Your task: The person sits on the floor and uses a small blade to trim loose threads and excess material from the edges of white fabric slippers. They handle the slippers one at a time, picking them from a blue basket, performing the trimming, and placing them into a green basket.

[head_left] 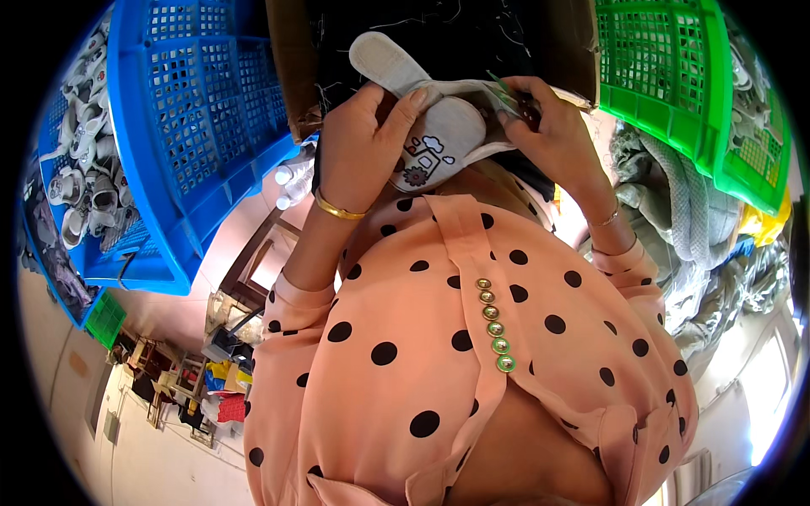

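A white fabric shoe upper is held up in front of my body, over black cloth. It carries a black, red and white cartoon print with a gear shape, and a rounded strap sticks out at its far left. My left hand is closed on the upper's left side, thumb on top. At the other side my right hand is closed round a small green pointed tool, perhaps thread snips, partly hidden by the fingers. That hand's fingertips also meet the upper's right edge.
Blue plastic crates stand at the left, one with several small white shoes. Green crates are at the right, above grey fabric bundles. A cardboard box with black cloth and loose threads lies ahead.
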`<state>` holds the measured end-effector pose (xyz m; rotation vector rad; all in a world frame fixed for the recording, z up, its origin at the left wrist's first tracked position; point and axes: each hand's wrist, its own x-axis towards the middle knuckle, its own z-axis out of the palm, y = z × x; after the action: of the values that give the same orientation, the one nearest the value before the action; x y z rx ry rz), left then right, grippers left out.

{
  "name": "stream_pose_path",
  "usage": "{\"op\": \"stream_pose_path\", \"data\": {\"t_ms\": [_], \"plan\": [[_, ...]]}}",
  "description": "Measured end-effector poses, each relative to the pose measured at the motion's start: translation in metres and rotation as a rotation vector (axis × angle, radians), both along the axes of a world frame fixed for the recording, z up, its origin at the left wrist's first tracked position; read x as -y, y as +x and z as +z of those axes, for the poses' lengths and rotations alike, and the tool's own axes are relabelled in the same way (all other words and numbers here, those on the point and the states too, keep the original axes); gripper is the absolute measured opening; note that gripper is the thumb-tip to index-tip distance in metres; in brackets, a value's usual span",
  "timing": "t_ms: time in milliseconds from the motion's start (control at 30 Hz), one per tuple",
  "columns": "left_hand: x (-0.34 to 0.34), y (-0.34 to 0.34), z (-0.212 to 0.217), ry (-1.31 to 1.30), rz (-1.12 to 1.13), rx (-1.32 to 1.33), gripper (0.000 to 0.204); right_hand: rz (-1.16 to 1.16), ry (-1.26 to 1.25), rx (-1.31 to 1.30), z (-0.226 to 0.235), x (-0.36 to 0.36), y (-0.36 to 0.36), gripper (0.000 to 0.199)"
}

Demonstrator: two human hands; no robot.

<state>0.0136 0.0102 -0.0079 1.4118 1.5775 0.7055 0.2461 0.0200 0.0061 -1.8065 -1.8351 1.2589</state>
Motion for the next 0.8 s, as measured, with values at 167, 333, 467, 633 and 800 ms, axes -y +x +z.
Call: {"op": "stream_pose_path", "data": {"t_ms": [167,333,467,633,800], "plan": [[0.011,-0.002,0.035,0.559,-0.243,-0.306,0.023,0.021,0.009,-0.119,-0.008,-0.006,0.004,0.038],[0.003,0.013,0.02,0.647,-0.663,-0.359,0.035,-0.034,-0.113,-0.314,-0.014,-0.011,0.005,0.032],[0.004,0.012,0.003,0.693,-0.766,-0.453,0.037,-0.013,-0.207,-0.32,-0.011,-0.012,0.002,0.034],[0.003,0.006,0.003,0.503,-0.849,-0.446,0.035,0.022,-0.127,-0.307,-0.023,-0.01,-0.006,0.031],[-0.017,-0.008,0.015,0.432,-0.709,-0.007,0.029,-0.025,-0.153,-0.334,-0.018,-0.015,-0.009,0.028]]}}
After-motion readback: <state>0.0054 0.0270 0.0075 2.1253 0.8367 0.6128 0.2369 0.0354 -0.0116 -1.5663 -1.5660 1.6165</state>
